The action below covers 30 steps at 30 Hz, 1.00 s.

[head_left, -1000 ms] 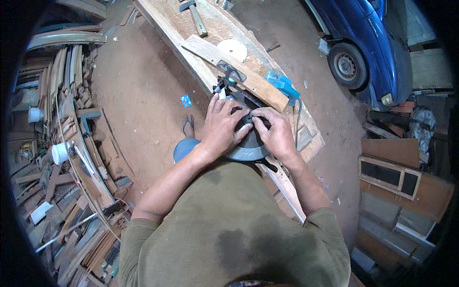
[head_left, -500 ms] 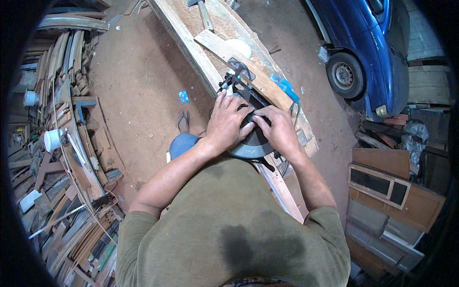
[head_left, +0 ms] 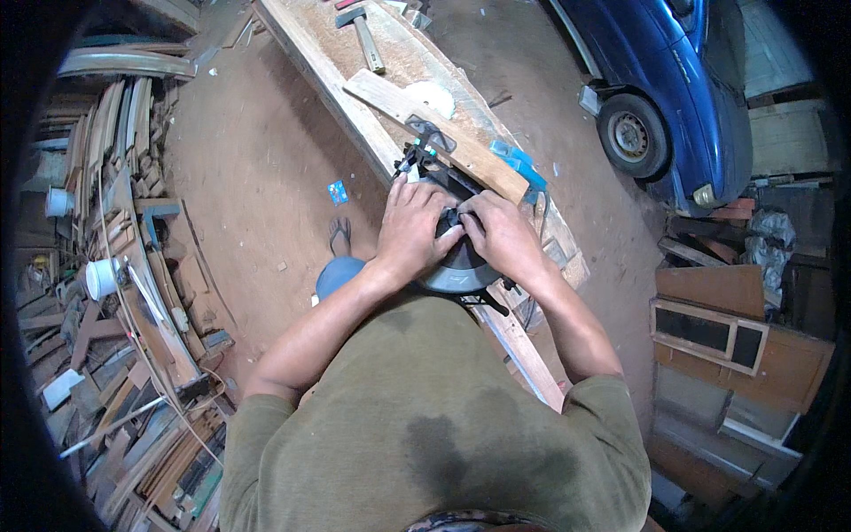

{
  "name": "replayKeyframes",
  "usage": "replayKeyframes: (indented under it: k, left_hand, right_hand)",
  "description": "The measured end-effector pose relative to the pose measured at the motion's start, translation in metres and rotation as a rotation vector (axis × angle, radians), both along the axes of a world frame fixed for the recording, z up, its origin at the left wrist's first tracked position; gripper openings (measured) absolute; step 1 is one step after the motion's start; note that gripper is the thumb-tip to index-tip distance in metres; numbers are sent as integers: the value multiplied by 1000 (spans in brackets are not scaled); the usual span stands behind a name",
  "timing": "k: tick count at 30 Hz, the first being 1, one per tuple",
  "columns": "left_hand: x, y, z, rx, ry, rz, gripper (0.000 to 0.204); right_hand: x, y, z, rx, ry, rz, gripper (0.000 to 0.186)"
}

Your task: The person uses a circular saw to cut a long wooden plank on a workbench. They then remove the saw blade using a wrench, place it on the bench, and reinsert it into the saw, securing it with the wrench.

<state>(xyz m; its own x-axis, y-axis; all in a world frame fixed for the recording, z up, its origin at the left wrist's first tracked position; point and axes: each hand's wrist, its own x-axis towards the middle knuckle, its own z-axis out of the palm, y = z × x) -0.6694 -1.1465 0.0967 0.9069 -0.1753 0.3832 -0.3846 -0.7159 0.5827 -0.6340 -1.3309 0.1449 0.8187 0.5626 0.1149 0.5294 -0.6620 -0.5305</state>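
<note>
**Entry: Circular power saw, held under two hands on a plank tabletop**

Item: one circular power saw (head_left: 454, 257), dark grey to black, with a rounded guard facing the person and green-tipped fittings at its far end. It sat on the long wooden tabletop (head_left: 312, 46), at its near end, directly before the person.

Handling: the left hand (head_left: 409, 226) lay flat over the saw's top left, fingers spread and pressing down, seemingly to steady the body of the tool. The right hand (head_left: 502, 232) was curled over the middle, its fingertips meeting those of the left at a small dark part on the housing; the pinch suggested fine work on a fitting, not a carrying grip. Exactly what the fingers gripped could not be told.

Condition: housing dusty, guard smooth and curved, a dark cord or lever trailing from its lower right.

Adjacent: a loose board (head_left: 433, 131) lay slantwise just beyond the saw, perhaps kept within reach as stock. A hammer (head_left: 363, 34) rested at the far end. A blue object (head_left: 516, 160) lay just beside the board. Stacked timber offcuts (head_left: 115, 266) lined the dirt floor at left; a blue car (head_left: 674, 80) stood at right.
</note>
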Motion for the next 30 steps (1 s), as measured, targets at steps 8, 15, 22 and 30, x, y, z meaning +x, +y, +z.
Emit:
replayKeyframes:
  k: [8,15,22,30]
  left_hand:
    - [-7,-8,2,34,-4,71,36]
    - [2,-19,28,85,56,45,15]
    - [-4,-23,17,175,-78,-33,8]
    - [0,-21,11,24,-19,8,12]
  right_hand:
    - [-24,9,6,-49,-104,-244,32]
    - [-68,-31,-1,337,-284,-342,16]
    - [-63,-88,-61,635,-240,-724,11]
    - [16,-124,-296,69,589,-1030,34]
